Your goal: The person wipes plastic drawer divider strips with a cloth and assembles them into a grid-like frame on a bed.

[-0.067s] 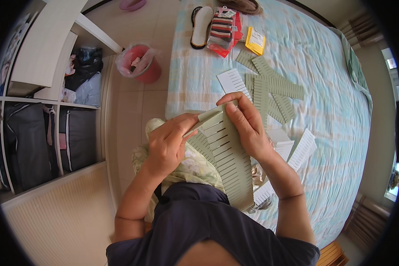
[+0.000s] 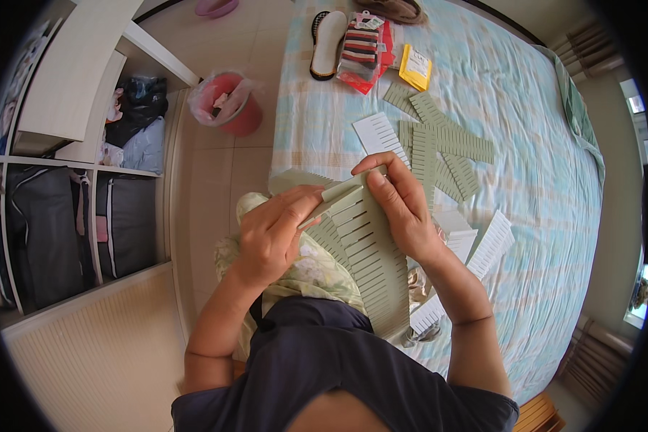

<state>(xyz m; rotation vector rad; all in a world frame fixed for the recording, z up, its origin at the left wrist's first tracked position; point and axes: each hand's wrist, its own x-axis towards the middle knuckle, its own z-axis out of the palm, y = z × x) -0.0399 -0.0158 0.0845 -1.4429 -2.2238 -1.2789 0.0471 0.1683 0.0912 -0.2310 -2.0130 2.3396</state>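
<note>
"What's in hand?"
"Working the end of the green slotted strip [image 2: 376, 252], I'd say, above the lap [image 2: 317, 270]. Left hand [image 2: 270, 227] and right hand [image 2: 407, 212] both pinch it; fold or second piece, I can't tell. Next move calls for even pressure."
"Containers?"
"Lined red bin [image 2: 246, 124], crumpled paper [image 2: 221, 101] inside."
</note>
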